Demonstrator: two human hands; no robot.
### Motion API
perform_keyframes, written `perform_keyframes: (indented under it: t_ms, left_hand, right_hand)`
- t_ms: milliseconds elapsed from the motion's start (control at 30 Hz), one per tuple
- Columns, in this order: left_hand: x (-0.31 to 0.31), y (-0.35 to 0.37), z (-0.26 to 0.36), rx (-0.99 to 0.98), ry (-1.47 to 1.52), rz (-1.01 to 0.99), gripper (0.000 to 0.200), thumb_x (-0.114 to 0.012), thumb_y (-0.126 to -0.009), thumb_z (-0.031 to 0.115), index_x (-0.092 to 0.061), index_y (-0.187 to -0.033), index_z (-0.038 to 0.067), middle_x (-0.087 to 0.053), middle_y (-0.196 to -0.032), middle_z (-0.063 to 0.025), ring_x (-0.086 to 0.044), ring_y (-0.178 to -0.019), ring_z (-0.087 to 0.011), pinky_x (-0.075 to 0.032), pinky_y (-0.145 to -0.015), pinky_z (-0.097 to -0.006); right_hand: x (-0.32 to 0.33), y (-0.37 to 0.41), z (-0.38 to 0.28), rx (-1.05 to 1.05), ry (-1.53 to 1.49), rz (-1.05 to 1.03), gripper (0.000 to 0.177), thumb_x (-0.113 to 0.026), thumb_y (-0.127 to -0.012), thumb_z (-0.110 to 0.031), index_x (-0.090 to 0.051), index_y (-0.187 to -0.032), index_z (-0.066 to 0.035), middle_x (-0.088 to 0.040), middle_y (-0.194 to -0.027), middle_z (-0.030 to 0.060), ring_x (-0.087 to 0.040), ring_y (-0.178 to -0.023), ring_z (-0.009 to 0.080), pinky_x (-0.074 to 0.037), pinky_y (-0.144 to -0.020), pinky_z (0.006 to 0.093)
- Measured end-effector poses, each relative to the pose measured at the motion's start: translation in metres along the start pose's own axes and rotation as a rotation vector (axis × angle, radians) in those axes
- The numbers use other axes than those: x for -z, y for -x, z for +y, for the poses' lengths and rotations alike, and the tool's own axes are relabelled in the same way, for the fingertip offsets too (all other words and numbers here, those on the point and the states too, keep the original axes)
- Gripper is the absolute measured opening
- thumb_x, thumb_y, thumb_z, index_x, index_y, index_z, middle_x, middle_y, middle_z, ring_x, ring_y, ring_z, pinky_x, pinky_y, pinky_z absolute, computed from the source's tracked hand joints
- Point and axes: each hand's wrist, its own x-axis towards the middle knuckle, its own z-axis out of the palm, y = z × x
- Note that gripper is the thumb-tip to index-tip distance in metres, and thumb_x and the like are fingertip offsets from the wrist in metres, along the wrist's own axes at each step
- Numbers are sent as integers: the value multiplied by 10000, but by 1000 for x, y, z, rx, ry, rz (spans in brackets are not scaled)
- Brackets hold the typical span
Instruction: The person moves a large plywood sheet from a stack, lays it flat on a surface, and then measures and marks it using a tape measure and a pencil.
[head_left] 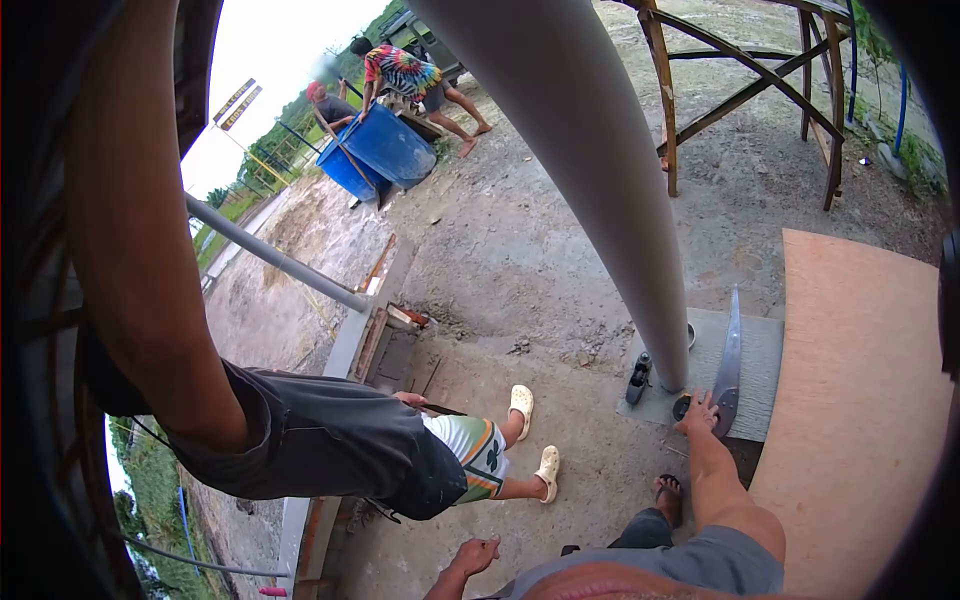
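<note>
My right hand (pixel 700 412) reaches down to a grey board (pixel 762 350) on the ground, its fingers spread between a dark round object (pixel 682 406) and the handle end of a handsaw (pixel 731 365). The saw's tapering blade points away from me. Across the board, a small dark tool (pixel 638 380) and a ring-shaped object (pixel 691 335) flank the foot of a thick grey post (pixel 640 250). My left hand (pixel 478 555) hangs low near my body, empty, its fingers loosely bent and apart.
A curved plywood sheet (pixel 860 380) lies at right. Close on my left stands a person in a dark shirt (pixel 330 430), one arm raised. Two people (pixel 405 75) lean over blue barrels (pixel 390 145) farther off. A wooden trestle (pixel 740 75) stands upper right.
</note>
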Motion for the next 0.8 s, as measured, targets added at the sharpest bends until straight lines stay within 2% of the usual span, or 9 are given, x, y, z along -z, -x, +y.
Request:
perform_keyframes:
  t_ms: [133,233,300,400,500,600,700,800]
  left_hand:
    - [3,0,35,-39,8,-85,586,-393,-883,554,-707,-791,68,-671,-849,-186,-631,-906,-333,-454,-864,-376]
    - [-4,-7,41,-74,3,-117,578,-400,-887,543,-706,-795,61,-673,-853,-180,-632,-904,-326,-456,-858,-371]
    - [-17,-24,24,-103,-2,-124,564,-406,-894,524,-704,-804,54,-676,-863,-173,-634,-899,-320,-458,-854,-367]
    - [-12,-13,43,-128,-22,-90,519,-427,-901,491,-686,-861,44,-677,-865,-161,-635,-887,-318,-464,-833,-367]
    - [-41,-47,0,-157,163,-73,457,-460,-902,441,-652,-930,27,-672,-912,-161,-632,-895,-325,-468,-822,-371]
    - [-24,-25,36,-10,376,-173,415,-481,-898,395,-618,-935,5,-657,-918,-174,-627,-889,-337,-472,-798,-393]
    - [-41,-43,12,-258,12,-11,393,-497,-890,366,-603,-894,-13,-640,-894,-181,-625,-821,-340,-475,-763,-403]
    - [-27,-23,44,-277,24,57,392,-497,-888,369,-610,-886,-6,-629,-796,-163,-613,-750,-337,-472,-724,-400]
  right_hand:
    - [-20,-27,3,12,41,-69,1076,-830,-586,-290,-179,-1442,-242,-135,-1491,108,-340,-1286,375,-391,-995,454]
    - [-29,-43,6,57,34,-70,1083,-835,-584,-303,-180,-1442,-222,-156,-1483,138,-351,-1281,380,-398,-990,445]
    - [-31,-45,3,92,23,-73,1055,-832,-592,-311,-203,-1432,-197,-188,-1465,152,-363,-1272,380,-400,-990,441]
    - [-13,-30,-9,96,26,-79,1002,-824,-606,-322,-245,-1408,-163,-244,-1429,158,-380,-1257,382,-406,-987,440]
    - [-15,-30,-17,66,44,-34,958,-821,-603,-315,-288,-1379,-135,-307,-1373,146,-405,-1225,378,-403,-987,435]
    - [-26,-41,-20,44,52,-41,934,-812,-593,-298,-310,-1357,-107,-325,-1350,152,-407,-1214,385,-403,-988,427]
    - [-32,-50,-11,93,45,-80,903,-800,-577,-293,-348,-1329,-80,-350,-1329,166,-420,-1205,384,-418,-976,414]
    - [-59,-76,18,185,-133,-162,863,-800,-557,-302,-409,-1284,-49,-441,-1245,175,-490,-1140,362,-442,-950,397]
